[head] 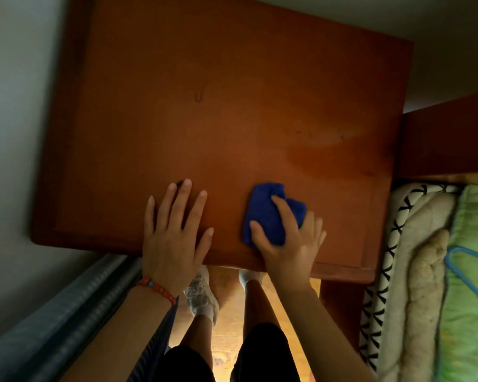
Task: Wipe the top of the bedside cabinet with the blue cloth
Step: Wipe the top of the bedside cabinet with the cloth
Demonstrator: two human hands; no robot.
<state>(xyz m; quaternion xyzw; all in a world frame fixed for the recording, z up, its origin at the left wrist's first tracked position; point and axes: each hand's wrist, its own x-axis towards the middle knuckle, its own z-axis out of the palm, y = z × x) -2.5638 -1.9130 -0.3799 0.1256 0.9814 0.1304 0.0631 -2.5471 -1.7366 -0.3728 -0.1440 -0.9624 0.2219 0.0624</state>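
Two hands work: right hand grip clenched on blue cloth, left hand released flat on bedside cabinet; wiping underway; likely sweep farther next.

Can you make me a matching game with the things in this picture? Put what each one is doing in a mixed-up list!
Things:
1. cloth
2. left hand
3. bracelet
4. hanger

States:
A. lying on the green bedding
B. flat on the cabinet top
C. bunched under the right hand
D. around the left wrist

Pairs: 1-C, 2-B, 3-D, 4-A
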